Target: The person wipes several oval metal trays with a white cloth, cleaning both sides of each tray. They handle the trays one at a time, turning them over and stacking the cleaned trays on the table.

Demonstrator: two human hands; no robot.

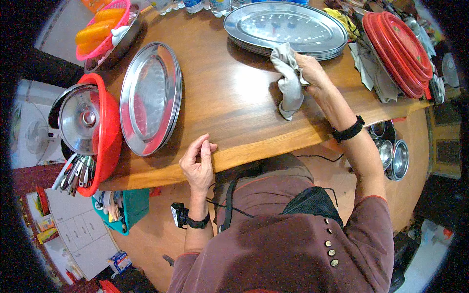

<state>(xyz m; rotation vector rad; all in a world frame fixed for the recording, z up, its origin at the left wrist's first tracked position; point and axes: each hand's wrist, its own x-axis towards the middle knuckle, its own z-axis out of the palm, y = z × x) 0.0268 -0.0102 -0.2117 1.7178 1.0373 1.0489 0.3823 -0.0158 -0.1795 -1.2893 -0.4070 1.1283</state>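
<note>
A crumpled grey cloth (289,80) hangs from my right hand (312,71), which grips it just in front of a stack of oval metal platters (285,31). The cloth's upper end overlaps the rim of that stack in this view, and its lower end droops over the wooden table (227,110). My left hand (198,161) is at the table's front edge, fingers curled in loosely with nothing in them. To its left lies a smaller stack of oval metal platters (149,99).
A red plastic basin (110,135) at the left holds a metal lid (80,117) and several utensils. Behind it is a pink basket (122,22). Plastic bottles (220,5) line the back. Red lidded ware (395,55) stands right. Metal bowls (398,160) are below the table.
</note>
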